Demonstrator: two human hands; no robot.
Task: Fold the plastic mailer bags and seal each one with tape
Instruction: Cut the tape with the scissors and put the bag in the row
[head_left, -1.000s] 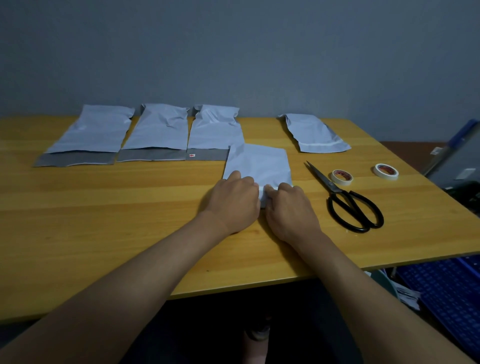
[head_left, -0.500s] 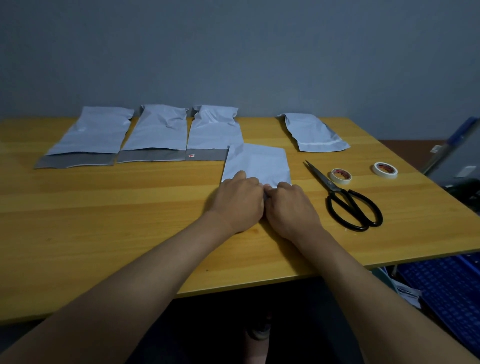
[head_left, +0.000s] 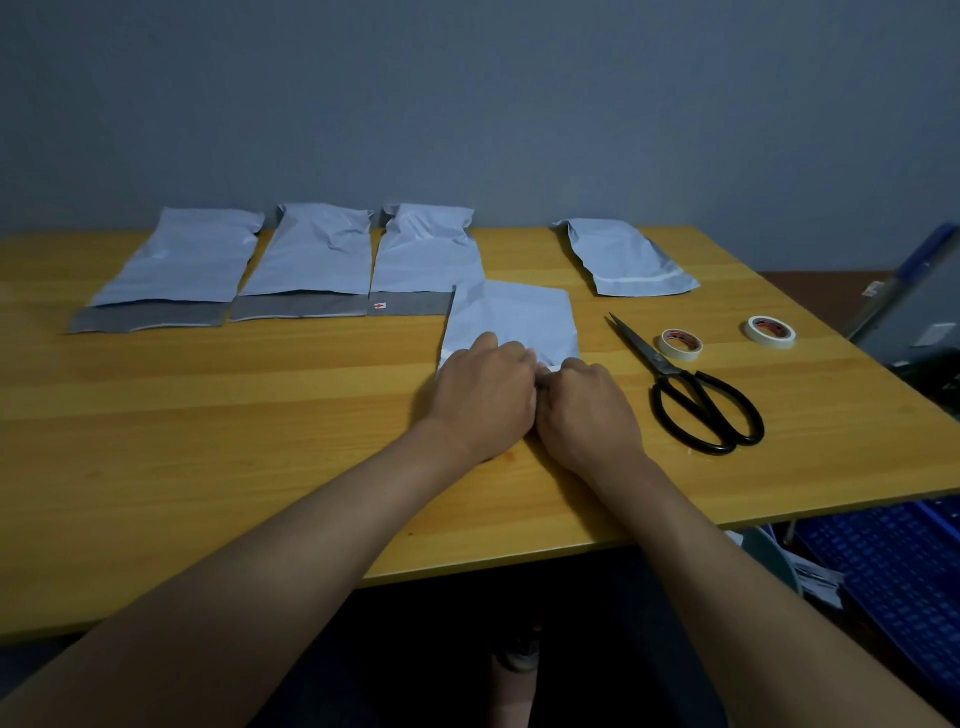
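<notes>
Both hands pinch one of five mailers; two tape rolls, one scissors.

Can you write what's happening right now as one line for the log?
step: folding bag | left hand: pressing bag | right hand: pressing bag | scissors, tape rolls: untouched | table

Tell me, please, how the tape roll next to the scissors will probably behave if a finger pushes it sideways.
The tape roll lies flat on its side beside the scissors, so it would likely slide on the table rather than roll. It looks small and thin, so probably light and easily knocked away. Stood on edge, it might roll off.
</notes>
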